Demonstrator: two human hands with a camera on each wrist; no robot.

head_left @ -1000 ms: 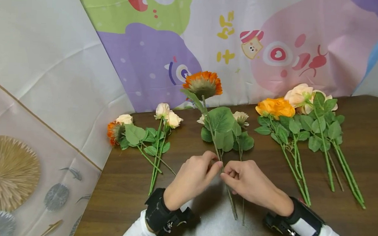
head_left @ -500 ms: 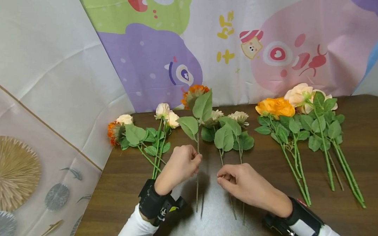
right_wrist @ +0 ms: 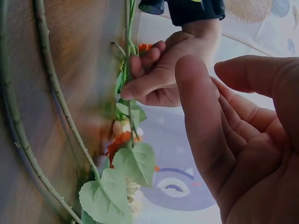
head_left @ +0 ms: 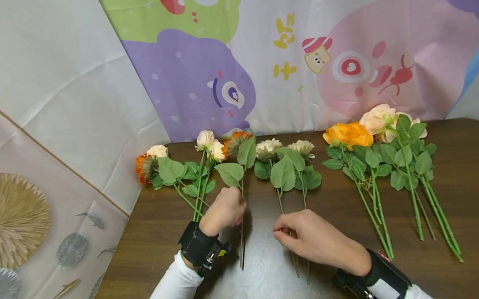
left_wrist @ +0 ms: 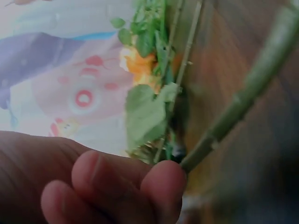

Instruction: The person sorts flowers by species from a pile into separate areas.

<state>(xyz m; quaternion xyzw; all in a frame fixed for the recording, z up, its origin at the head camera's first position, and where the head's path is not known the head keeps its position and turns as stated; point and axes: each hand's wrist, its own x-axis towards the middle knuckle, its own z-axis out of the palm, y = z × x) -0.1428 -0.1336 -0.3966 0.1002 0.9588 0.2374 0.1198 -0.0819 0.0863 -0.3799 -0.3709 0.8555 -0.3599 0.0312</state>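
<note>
My left hand (head_left: 225, 211) pinches the stem of an orange flower (head_left: 235, 145) between thumb and fingers, low over the brown table. Its bloom lies toward the back edge, beside two pale cream roses (head_left: 206, 141). In the left wrist view the thorny stem (left_wrist: 233, 112) runs out from the fingertips. My right hand (head_left: 312, 233) hovers over the stems of two cream flowers (head_left: 268, 148) with broad leaves. The right wrist view shows its thumb and fingers (right_wrist: 201, 112) loosely bent and apart, with nothing between them. Past it, the left hand appears at the stem.
On the left lie another orange flower (head_left: 145, 168) and a cream rose (head_left: 157, 151). A bunch with a yellow-orange flower (head_left: 349, 135) and large peach roses (head_left: 379, 121) lies on the right. A cartoon-printed cloth (head_left: 285, 107) hangs behind the table (head_left: 455, 176).
My left hand has carried the orange flower left, away from the cream ones, and lowered it toward the table. My right hand has let go of the stem and stays nearly in place.
</note>
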